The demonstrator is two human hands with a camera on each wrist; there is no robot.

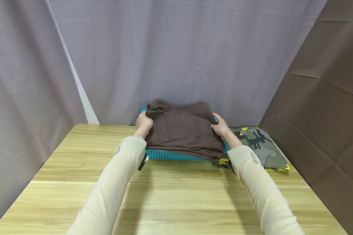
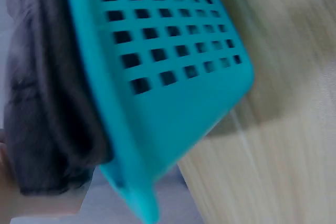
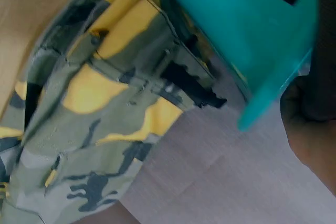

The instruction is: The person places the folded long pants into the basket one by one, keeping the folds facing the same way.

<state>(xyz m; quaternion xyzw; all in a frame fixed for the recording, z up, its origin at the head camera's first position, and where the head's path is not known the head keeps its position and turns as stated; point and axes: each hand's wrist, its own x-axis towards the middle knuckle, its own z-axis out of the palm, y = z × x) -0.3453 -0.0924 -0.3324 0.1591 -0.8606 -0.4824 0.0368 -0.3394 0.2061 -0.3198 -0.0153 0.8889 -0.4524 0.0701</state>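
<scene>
A folded pair of brown trousers [image 1: 180, 129], its stitched pocket facing up, lies over the turquoise basket [image 1: 169, 155] at the back of the table. My left hand [image 1: 144, 123] grips the left side of the trousers, beside the basket's left end. On the opposite side my right hand [image 1: 222, 127] pinches their right edge, thumb on top. Close up in the left wrist view, a thick fold of the trousers [image 2: 50, 77] overlaps the basket's rim. The right wrist view has my right hand [image 3: 310, 129] at the dark cloth, near the basket's corner [image 3: 257, 40].
Folded camouflage clothing [image 1: 267, 147] with yellow patches lies right of the basket, partly behind my right forearm. The wooden table [image 1: 176, 199] reaches back to a grey curtain [image 1: 176, 55]. A brown cloth panel [image 1: 326, 98] stands along the right side.
</scene>
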